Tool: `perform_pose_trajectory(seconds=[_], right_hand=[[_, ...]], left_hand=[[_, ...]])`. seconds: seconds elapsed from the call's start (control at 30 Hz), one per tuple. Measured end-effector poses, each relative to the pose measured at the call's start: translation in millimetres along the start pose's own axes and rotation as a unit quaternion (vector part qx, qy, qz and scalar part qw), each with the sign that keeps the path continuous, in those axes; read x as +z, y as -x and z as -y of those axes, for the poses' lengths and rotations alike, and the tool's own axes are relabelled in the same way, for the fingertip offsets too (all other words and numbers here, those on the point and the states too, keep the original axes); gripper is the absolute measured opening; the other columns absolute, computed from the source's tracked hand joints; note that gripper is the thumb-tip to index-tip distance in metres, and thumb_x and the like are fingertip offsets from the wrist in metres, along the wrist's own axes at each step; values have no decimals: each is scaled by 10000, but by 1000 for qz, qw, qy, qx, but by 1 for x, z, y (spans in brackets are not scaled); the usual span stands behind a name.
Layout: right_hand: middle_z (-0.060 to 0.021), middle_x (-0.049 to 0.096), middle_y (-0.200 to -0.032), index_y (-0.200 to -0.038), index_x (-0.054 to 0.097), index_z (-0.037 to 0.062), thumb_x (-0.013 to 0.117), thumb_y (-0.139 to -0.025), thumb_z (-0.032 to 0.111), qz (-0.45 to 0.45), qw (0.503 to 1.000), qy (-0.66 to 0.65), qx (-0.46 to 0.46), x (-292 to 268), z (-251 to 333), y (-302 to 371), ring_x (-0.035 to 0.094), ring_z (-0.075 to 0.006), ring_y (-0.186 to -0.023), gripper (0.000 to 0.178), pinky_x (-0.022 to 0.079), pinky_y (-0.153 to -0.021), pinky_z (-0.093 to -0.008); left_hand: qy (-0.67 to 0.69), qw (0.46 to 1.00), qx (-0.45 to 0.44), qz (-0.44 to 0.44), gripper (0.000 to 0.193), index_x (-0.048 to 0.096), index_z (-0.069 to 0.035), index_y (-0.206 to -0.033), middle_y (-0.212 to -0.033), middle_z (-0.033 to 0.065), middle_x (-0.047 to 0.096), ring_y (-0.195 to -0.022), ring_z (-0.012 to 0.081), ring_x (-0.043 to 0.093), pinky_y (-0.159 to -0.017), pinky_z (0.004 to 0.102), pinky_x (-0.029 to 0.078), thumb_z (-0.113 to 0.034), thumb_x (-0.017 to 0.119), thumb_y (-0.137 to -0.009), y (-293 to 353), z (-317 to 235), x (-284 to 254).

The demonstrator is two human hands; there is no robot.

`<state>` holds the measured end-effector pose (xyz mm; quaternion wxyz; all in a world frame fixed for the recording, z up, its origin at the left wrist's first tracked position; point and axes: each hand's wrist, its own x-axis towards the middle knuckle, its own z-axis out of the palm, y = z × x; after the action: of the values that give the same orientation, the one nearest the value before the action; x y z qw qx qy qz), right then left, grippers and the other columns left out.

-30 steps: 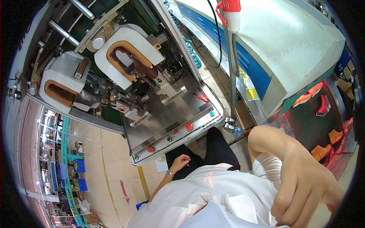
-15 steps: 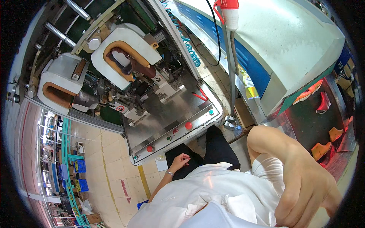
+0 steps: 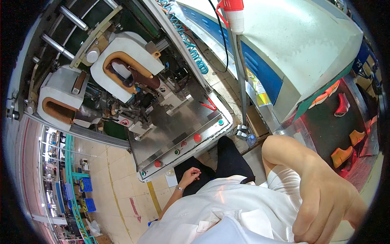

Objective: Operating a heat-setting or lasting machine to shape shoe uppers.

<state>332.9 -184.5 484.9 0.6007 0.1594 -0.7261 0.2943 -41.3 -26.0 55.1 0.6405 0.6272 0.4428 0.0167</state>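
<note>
My left hand (image 3: 189, 177) rests over my black-trousered thigh (image 3: 198, 163), fingers loosely bent, nothing in it. A band circles that wrist. My right hand (image 3: 327, 207) is raised close at the lower right, elbow bent, fingers curled downward and together. Its fingertips are hidden, so I cannot tell whether it holds anything. In front of me stands a machine with two pale U-shaped clamping pads. A dark brown leather shoe upper (image 3: 146, 79) sits in the right pad (image 3: 122, 61); the left pad (image 3: 59, 110) holds no upper that I can see. Neither hand touches the machine.
Red and green buttons (image 3: 197, 138) line the machine's front edge. On the right, a large pale machine (image 3: 300, 44) adjoins a dark belt (image 3: 325, 126) carrying red and tan shoe uppers (image 3: 342, 156). A metal post (image 3: 243, 93) and a plastic bottle (image 3: 251, 140) stand between the machines.
The whole view has turned slightly, so the machines appear shifted left, the clamping machine also a little lower. Both hands keep nearly the same pose, and the brown upper stays in its pad.
</note>
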Motion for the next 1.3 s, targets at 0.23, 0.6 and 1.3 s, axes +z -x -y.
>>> perform_pose_trajectory(seconds=[0.23, 0.6, 1.3], right_hand=[[45, 503, -570, -1155, 498, 257, 474, -824, 57, -2, 999, -13, 34, -4, 14, 3, 417, -27, -465, 387, 288, -579, -199], [52, 519, -578, -1097, 528, 259, 479, -831, 65, -3, 1000, 22, 14, -6, 18, 1, 428, -20, -470, 333, 281, -576, -193], [38, 525, -536, -1113, 530, 275, 445, -815, 33, 12, 1000, 10, 19, -1, -1, -13, 451, -14, -449, 393, 279, -528, -162]], left_hand=[[4, 1000, -11, -7, 169, 537, -19, -990, -929, 85, 623, -655, 129, 600, -604, 247, 493, -17, 556, -821, 4, -1, 2], [-32, 999, -29, -8, 183, 538, -28, -1006, -952, 67, 631, -670, 118, 610, -580, 233, 479, -41, 554, -824, -2, 0, -1], [2, 1000, -17, 23, 183, 541, -42, -1011, -952, 55, 627, -681, 116, 610, -585, 230, 479, -65, 556, -830, -12, -7, -4]])
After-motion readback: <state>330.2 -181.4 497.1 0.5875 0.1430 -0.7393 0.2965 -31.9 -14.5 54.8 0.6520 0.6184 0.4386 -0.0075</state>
